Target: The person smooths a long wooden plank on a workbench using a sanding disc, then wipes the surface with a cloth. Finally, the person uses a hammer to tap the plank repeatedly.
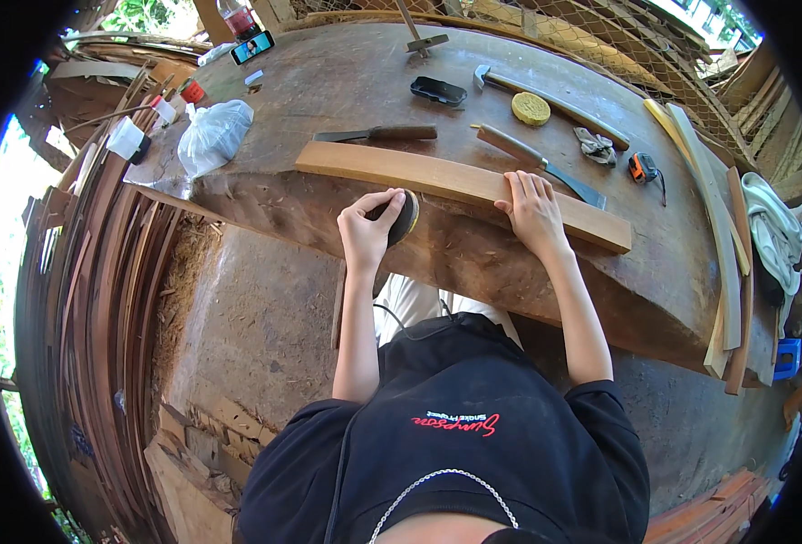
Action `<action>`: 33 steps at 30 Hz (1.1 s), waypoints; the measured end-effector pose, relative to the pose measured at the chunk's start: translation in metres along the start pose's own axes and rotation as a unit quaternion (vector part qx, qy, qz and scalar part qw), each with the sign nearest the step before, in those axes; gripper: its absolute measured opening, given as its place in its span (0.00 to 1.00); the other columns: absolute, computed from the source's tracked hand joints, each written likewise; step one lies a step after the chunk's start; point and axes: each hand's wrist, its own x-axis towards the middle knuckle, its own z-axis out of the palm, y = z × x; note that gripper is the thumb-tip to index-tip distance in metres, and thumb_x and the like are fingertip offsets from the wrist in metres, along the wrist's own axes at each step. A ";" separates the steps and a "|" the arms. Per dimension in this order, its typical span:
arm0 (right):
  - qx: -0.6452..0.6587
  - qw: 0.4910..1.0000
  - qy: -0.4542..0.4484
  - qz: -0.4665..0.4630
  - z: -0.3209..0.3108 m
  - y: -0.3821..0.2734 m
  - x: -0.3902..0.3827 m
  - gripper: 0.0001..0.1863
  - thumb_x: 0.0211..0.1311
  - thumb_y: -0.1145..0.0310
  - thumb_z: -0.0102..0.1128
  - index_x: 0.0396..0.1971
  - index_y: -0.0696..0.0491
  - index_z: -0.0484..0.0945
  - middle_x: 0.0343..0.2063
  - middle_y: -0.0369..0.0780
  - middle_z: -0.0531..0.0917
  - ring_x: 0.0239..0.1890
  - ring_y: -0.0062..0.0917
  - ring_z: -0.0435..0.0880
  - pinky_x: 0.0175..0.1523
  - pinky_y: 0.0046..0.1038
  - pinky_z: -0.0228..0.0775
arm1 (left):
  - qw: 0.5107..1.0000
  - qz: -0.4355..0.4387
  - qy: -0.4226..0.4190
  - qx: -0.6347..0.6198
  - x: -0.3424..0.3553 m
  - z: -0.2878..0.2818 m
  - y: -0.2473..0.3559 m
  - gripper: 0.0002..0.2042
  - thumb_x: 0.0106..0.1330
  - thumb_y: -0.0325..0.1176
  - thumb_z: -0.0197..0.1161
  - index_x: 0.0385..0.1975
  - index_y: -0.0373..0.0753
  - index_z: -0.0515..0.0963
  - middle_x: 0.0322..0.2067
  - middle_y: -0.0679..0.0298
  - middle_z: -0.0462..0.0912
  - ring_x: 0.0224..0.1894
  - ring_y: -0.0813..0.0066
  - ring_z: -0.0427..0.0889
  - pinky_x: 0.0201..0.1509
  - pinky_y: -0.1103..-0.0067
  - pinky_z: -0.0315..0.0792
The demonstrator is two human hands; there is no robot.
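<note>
My left hand (369, 231) is closed on a round dark pad (405, 221) with a yellowish rim, held just below the front of a long light-brown wooden board (374, 166). My right hand (532, 213) lies on the board's right half, fingers spread slightly across its top and thumb at its near side. Behind the board are a wide-bladed tool with a wooden handle (374, 132), a chisel (523, 148) with a wide steel blade and a round yellow disc (531, 108).
The worn bench (310, 72) holds a hammer (555, 107), black tray (438, 91), tape measure (644, 168), crumpled cloth (596, 147), plastic bag (213, 136) and propped phone (252, 47). Long strips (723, 254) lie at the right end; stacked planks (84, 317) stand left; a blue stool (787, 357) is right.
</note>
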 end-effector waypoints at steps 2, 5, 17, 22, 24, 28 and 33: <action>0.001 1.000 -0.005 -0.006 -0.001 0.001 0.001 0.25 0.63 0.52 0.52 0.50 0.58 0.70 0.44 0.43 0.75 0.52 0.36 0.72 0.60 0.38 0.60 | 1.000 0.004 0.005 0.008 -0.001 -0.002 0.001 0.08 0.58 0.29 0.69 0.34 0.32 0.84 0.33 0.57 0.87 0.36 0.77 0.84 0.46 0.82 0.73; 0.006 1.000 -0.027 -0.007 -0.009 0.003 -0.003 0.24 0.64 0.53 0.52 0.49 0.58 0.70 0.44 0.43 0.75 0.52 0.37 0.72 0.59 0.36 0.61 | 1.000 0.005 0.010 0.014 -0.002 -0.006 0.003 0.08 0.58 0.29 0.69 0.34 0.32 0.84 0.33 0.57 0.87 0.36 0.76 0.84 0.46 0.82 0.73; 0.103 0.982 -0.154 0.044 -0.052 0.022 0.006 0.17 0.69 0.58 0.46 0.42 0.55 0.79 0.42 0.40 0.80 0.50 0.33 0.74 0.60 0.34 0.60 | 0.999 0.023 0.004 0.027 0.000 -0.003 0.003 0.09 0.57 0.29 0.69 0.34 0.32 0.84 0.34 0.56 0.86 0.37 0.74 0.84 0.46 0.81 0.74; 0.057 0.994 -0.080 0.047 -0.041 0.028 0.008 0.19 0.70 0.57 0.45 0.46 0.52 0.80 0.47 0.38 0.77 0.55 0.30 0.71 0.62 0.33 0.57 | 0.998 0.048 0.008 0.043 0.003 0.001 0.009 0.08 0.57 0.28 0.68 0.34 0.33 0.85 0.34 0.56 0.86 0.39 0.72 0.85 0.48 0.80 0.74; 0.058 0.994 -0.070 0.054 -0.040 0.030 0.011 0.19 0.70 0.57 0.43 0.47 0.51 0.79 0.47 0.37 0.77 0.55 0.30 0.71 0.62 0.34 0.57 | 0.997 0.063 0.011 0.038 0.009 0.005 0.016 0.07 0.57 0.28 0.68 0.34 0.34 0.85 0.34 0.56 0.86 0.40 0.71 0.85 0.48 0.80 0.74; 0.071 0.993 -0.072 0.054 -0.034 0.037 0.019 0.18 0.71 0.57 0.42 0.49 0.49 0.77 0.46 0.37 0.77 0.55 0.30 0.71 0.62 0.35 0.57 | 0.986 0.136 0.011 0.091 0.024 0.028 0.033 0.06 0.58 0.29 0.67 0.33 0.36 0.85 0.34 0.56 0.86 0.41 0.68 0.86 0.48 0.79 0.75; 0.087 0.992 -0.069 0.060 -0.029 0.041 0.024 0.17 0.70 0.58 0.42 0.48 0.48 0.77 0.45 0.37 0.78 0.54 0.31 0.73 0.61 0.35 0.58 | 0.965 0.236 -0.044 0.107 0.040 0.083 0.036 0.07 0.57 0.31 0.67 0.31 0.36 0.85 0.35 0.57 0.85 0.43 0.66 0.85 0.46 0.76 0.76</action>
